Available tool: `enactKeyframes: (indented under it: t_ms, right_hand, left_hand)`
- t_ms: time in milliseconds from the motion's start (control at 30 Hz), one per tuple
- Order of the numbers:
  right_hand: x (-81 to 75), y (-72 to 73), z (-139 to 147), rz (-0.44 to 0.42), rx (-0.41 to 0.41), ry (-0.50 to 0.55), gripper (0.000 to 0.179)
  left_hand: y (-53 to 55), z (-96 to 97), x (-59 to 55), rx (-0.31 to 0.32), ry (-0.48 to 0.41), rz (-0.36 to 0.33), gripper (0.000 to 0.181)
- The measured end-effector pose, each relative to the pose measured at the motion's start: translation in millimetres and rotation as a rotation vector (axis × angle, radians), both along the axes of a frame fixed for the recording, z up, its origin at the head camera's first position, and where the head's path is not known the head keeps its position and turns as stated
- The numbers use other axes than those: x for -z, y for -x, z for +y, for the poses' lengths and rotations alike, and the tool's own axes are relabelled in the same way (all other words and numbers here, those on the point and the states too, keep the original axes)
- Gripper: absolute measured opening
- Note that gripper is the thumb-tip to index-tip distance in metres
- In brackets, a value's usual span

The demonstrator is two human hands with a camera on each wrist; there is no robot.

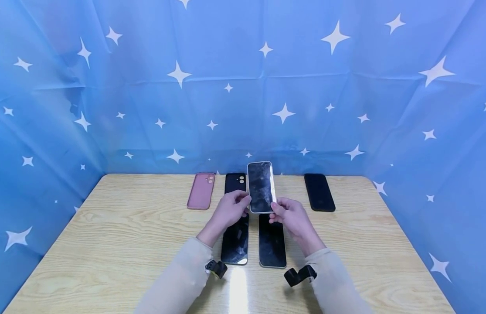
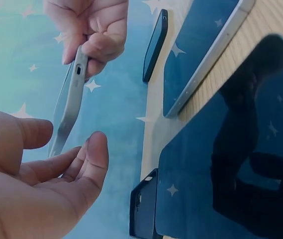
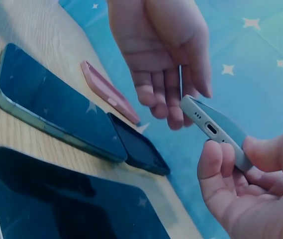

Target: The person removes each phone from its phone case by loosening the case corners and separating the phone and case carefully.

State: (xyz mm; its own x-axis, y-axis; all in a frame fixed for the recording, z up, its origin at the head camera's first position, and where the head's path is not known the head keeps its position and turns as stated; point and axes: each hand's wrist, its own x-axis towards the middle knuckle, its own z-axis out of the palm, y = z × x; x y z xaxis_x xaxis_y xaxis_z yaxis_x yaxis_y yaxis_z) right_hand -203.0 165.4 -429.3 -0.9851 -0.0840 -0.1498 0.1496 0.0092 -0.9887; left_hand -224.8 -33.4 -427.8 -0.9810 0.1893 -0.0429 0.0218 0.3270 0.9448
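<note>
Above the table my right hand [image 1: 291, 216] pinches the lower right corner of a phone [image 1: 261, 187] in a pale case, thumb on the front and fingers behind. The phone's dark screen faces me. My left hand [image 1: 231, 209] has its thumb and fingers around the phone's lower left edge. In the right wrist view the case's bottom edge [image 3: 212, 128] shows a port opening. Below the hands lie two dark-screened phones, a left one [image 1: 235, 240] and a right one [image 1: 272, 242]. Behind the left hand is a black phone case [image 1: 235, 182], partly hidden.
A pink phone case [image 1: 201, 192] lies at the back left of the wooden table [image 1: 121, 244]. Farther right is a black phone-shaped item [image 1: 320, 192]; whether it is a phone or a case I cannot tell. A blue starry cloth [image 1: 227, 104] hangs behind the table and at both sides.
</note>
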Motion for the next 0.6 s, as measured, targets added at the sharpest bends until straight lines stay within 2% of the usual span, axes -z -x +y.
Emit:
enactKeyframes:
  t_ms: [333,600]
  right_hand:
    - [-3.4,-2.7,-8.9,0.0,-0.032,-0.016,0.024]
    - [-3.2,-3.3,-11.4,-0.009,-0.034,-0.152,0.02]
  left_hand:
    - [-4.0,6.2,2.4,-0.023,-0.101,-0.012,0.019]
    - [-10.4,7.5,6.1,-0.01,-0.327,-0.09,0.017]
